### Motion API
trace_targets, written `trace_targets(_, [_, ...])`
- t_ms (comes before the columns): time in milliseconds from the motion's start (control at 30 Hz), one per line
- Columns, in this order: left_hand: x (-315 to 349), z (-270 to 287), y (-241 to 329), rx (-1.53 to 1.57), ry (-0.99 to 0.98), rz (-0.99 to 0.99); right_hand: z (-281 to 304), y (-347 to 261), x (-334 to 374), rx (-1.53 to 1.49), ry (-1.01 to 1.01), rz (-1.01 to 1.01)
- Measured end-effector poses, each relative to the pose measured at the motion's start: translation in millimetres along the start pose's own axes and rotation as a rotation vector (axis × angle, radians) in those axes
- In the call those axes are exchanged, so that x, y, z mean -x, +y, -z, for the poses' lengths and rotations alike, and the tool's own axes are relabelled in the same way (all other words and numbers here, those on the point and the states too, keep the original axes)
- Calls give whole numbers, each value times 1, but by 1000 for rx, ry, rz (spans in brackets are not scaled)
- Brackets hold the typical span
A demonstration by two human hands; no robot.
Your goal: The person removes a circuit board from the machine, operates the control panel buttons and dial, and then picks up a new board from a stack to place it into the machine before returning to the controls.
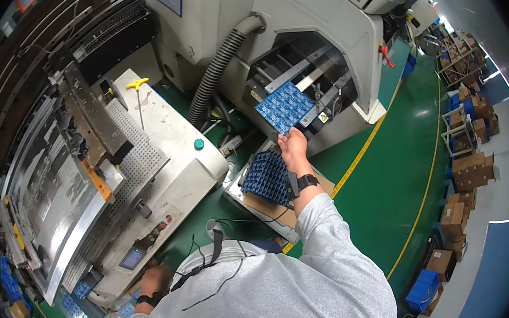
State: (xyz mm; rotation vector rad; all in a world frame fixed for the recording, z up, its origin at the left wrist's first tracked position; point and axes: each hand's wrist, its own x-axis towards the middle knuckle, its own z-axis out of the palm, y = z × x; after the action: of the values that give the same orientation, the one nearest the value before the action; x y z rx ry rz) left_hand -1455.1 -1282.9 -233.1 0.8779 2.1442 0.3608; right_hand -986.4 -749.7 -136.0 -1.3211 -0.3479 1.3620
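My right hand (292, 145) grips the near edge of a blue circuit board panel (284, 107) at the opening of a large off-white machine (354, 43). The panel's far part lies over the rails in that opening. Below my right forearm, a dark blue ribbed rack (266, 179) stands on a low stand, partly behind the wrist. At the lower left, my left hand (154, 280) is beside the white bench machine's front, close to some blue boards (127, 307). Motion smears its fingers, and what they hold, if anything, does not show.
A white machine bed (191, 178) on the left carries a green button (199, 144), a yellow T-handle tool (137, 84) and a metal-framed sheet (53, 192). A grey corrugated hose (214, 70) hangs between the machines. Cardboard boxes (453, 219) line the right side of the green floor.
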Motion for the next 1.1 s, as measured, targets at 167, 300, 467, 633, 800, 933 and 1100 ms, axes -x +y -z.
trace_targets(167, [-5, 8, 14, -11, 0, 17, 3, -13, -17, -388, -31, -91])
trace_targets(300, [-6, 9, 17, -30, -28, 2, 23, -13, -6, -384, -5, -91])
trace_targets(467, [-18, 2, 9, -111, -42, -122, 92, 7, 8, 373, 67, 132])
trace_targets(633, [-22, -4, 17, -27, -100, -87, 187, 54, 16, 976, 186, 192])
trace_targets(800, [-22, -5, 33, -51, -140, -68, 247, 104, 52, 1306, 158, 314])
trace_targets(933, [-35, -22, 25, -116, -165, -12, 277, 109, 92, 1142, -93, -158])
trace_targets(1100, [-70, -70, 23, -4, -342, 71, 324, 78, 156, 1141, -202, -249])
